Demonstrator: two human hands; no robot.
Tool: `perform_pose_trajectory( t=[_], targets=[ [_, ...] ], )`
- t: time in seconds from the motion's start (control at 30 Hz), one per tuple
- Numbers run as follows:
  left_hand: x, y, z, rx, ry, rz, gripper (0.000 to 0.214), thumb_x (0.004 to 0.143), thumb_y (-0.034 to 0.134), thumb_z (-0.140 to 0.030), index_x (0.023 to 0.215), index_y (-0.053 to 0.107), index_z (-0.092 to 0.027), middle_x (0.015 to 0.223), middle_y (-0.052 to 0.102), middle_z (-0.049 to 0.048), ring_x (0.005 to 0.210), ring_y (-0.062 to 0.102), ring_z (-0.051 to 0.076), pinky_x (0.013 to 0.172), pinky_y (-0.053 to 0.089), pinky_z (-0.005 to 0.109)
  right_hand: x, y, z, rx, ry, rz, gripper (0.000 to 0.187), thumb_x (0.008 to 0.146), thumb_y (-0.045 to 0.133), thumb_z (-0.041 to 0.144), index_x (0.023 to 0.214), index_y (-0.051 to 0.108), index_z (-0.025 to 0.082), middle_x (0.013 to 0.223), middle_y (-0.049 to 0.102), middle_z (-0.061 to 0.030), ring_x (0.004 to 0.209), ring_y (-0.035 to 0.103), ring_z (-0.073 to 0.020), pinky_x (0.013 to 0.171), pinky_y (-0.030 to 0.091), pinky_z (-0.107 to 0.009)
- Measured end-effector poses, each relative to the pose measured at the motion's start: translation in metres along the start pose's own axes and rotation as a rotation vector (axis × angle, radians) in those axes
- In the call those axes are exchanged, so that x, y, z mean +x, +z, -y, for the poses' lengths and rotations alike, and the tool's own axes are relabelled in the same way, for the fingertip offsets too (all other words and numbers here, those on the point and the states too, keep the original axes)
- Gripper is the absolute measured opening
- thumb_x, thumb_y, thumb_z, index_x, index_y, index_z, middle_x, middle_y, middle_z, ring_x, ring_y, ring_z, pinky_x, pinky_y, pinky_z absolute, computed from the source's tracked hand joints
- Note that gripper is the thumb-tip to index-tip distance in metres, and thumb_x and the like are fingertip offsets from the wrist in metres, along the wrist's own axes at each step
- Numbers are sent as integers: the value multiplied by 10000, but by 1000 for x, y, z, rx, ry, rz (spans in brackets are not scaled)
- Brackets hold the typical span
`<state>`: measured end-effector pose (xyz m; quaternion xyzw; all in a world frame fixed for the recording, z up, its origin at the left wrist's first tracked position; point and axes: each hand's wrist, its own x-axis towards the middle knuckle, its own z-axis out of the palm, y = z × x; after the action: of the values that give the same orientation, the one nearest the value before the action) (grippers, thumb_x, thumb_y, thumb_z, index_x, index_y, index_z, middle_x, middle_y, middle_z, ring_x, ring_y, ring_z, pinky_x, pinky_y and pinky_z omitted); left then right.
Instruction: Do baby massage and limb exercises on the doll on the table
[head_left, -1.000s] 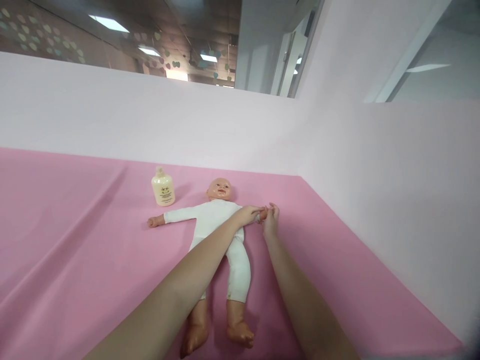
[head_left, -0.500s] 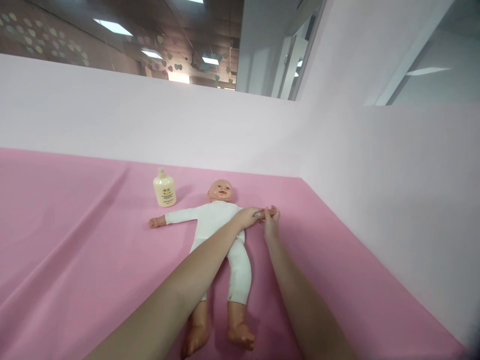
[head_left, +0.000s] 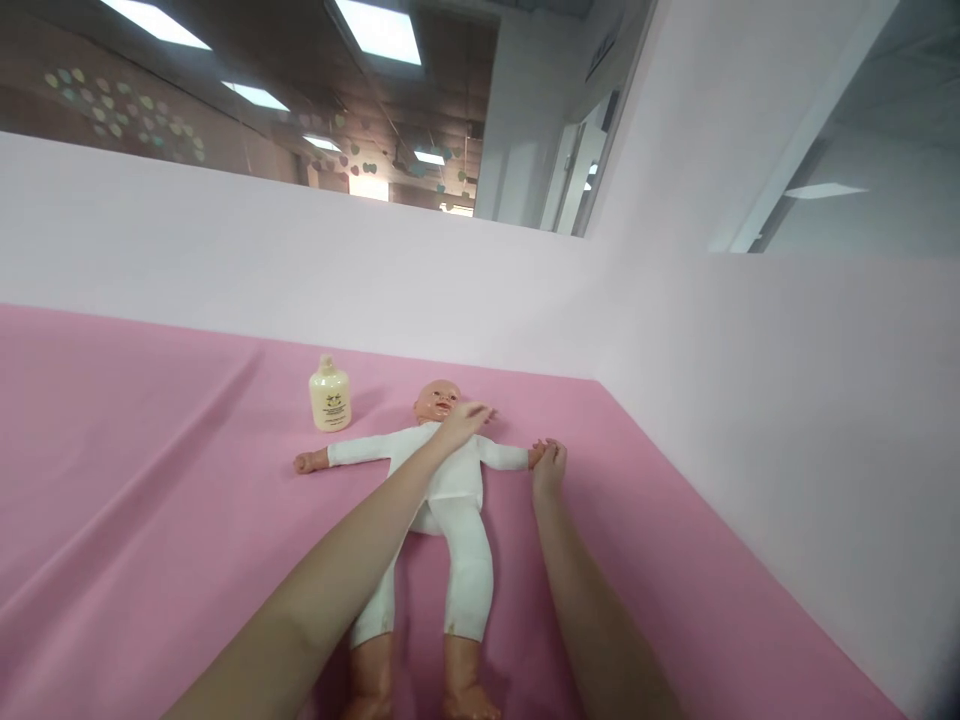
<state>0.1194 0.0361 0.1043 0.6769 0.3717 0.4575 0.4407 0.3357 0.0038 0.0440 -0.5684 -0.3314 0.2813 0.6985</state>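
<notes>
A baby doll in a white suit lies on its back on the pink cloth, arms stretched out to both sides. My right hand is closed around the doll's small hand at the right. Above the doll's chest and shoulder hovers my left hand, fingers stretched out, with nothing in it. It covers part of the doll's chin and neck. My left forearm crosses over the doll's body and hides part of one leg.
A cream bottle with dark print stands left of the doll's head. The pink cloth has a long fold at the left. White walls with windows rise behind and at the right.
My left hand has let go of the doll's arm and moved up and left over its shoulder. My right hand keeps its hold. The view has tilted up a little.
</notes>
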Motion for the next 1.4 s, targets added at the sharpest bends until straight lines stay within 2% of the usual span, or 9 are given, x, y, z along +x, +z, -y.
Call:
perform_pose_trajectory(
  t=[0.13, 0.37, 0.53, 0.67, 0.9, 1.03, 1.2, 1.3, 1.4],
  targets=[
    [-37, -71, 12, 22, 16, -186, 386, 935, 484, -448, 1012, 743, -173, 1131, 764, 92, 1062, 694, 237, 1007, 518, 375, 0, -2, 0, -115, -25, -76, 362, 859, 521, 413, 1160, 484, 214, 1125, 646, -87, 1041, 674, -194, 929, 546, -340],
    [-147, -160, 86, 560, -189, -483, 351, 903, 477, -433, 1056, 712, -222, 1313, 675, 124, 1286, 560, 336, 1110, 399, 475, -2, 4, 0, -237, -90, -60, 838, 756, 628, 383, 1480, 308, 109, 1440, 467, -228, 1188, 621, -263, 1041, 514, -410],
    [-171, -193, 107, 667, -429, -380, 617, 659, 761, -592, 1137, 682, -210, 1301, 662, 177, 1263, 557, 438, 1011, 441, 489, -5, 3, -1, -451, -260, -68, 784, 778, 587, 376, 1480, 369, 102, 1419, 480, -238, 1170, 619, -313, 1086, 468, -517],
    [-169, -199, 98, 484, -443, -332, 491, 625, 814, -533, 978, 701, -212, 1031, 737, 113, 1013, 665, 366, 838, 492, 396, -18, 6, -1, -584, -497, 1, 681, 815, 483, 316, 1468, 398, 137, 1459, 455, -214, 1367, 473, -335, 1134, 404, -564],
    [-164, -189, 82, -227, -370, -613, 481, 613, 920, -319, 1041, 731, -207, 1044, 745, 98, 959, 690, 280, 850, 546, 363, -47, 18, 5, -688, -728, 224, 577, 892, 433, 316, 1450, 397, 173, 1505, 442, -194, 1454, 375, -330, 1189, 276, -639],
    [-159, -181, 85, -678, -280, -705, 353, 788, 834, -231, 1111, 690, -224, 1172, 723, 92, 994, 714, 208, 945, 577, 358, -59, 22, 22, -702, -864, 306, 492, 945, 412, 318, 1414, 448, 173, 1491, 468, -191, 1429, 417, -325, 1166, 317, -633],
    [-147, -168, 91, -1015, -356, -747, 117, 1003, 580, -255, 1021, 683, -202, 1157, 722, 104, 968, 721, 182, 860, 626, 320, -87, 42, 51, -651, -986, 455, 397, 997, 397, 281, 1364, 523, 193, 1441, 532, -168, 1387, 477, -298, 1133, 414, -569],
    [-141, -161, 91, -1112, -355, -845, 213, 1048, 500, -285, 1001, 684, -187, 1118, 726, 102, 979, 711, 157, 839, 614, 255, -111, 65, 69, -616, -1045, 685, 360, 1000, 393, 212, 1306, 582, 221, 1393, 580, -134, 1349, 523, -267, 1126, 451, -515],
    [-141, -155, 88, -1119, -293, -799, 238, 1039, 526, -325, 988, 704, -176, 1049, 739, 103, 981, 710, 171, 829, 605, 250, -136, 95, 82, -562, -1129, 941, 372, 987, 402, 142, 1291, 597, 232, 1389, 592, -125, 1323, 545, -240, 1102, 483, -472]
  ],
)
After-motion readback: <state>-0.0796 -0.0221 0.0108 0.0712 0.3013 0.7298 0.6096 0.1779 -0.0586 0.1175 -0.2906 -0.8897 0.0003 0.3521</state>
